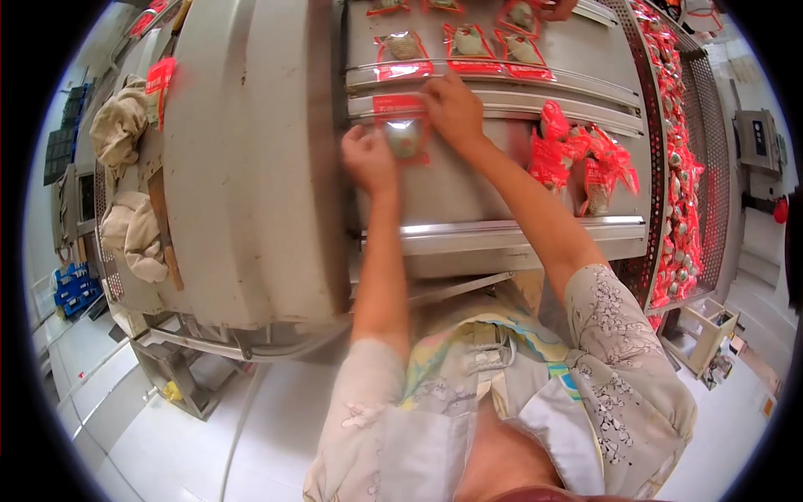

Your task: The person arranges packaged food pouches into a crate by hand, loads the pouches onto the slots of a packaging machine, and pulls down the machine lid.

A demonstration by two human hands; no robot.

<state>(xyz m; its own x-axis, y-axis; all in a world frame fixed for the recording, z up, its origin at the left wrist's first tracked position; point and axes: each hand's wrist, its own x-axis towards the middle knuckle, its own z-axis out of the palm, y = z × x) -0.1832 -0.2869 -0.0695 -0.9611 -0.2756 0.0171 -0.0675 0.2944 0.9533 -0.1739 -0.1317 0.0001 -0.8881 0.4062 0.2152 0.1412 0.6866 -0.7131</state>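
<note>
A red-and-clear plastic food pouch (403, 134) with a pale greenish lump inside is between my hands, over the steel work surface, near a metal sealing bar (535, 107). My right hand (454, 107) pinches its upper right corner. On its left edge, the fingers of my left hand (369, 159) are curled closed; their exact grip is partly blurred. Beyond the bars, similar filled pouches lie in a row, including one pouch (403, 47) straight ahead. To the right of my right forearm sits a pile of red pouches (577, 159).
A broad steel cover (251, 151) stands to the left, with crumpled cloths (134, 234) past it. Another metal bar (502, 234) crosses nearer my body. A perforated trough (682, 192) full of red pouches runs along the right. Another person's hand (559, 8) is at the top.
</note>
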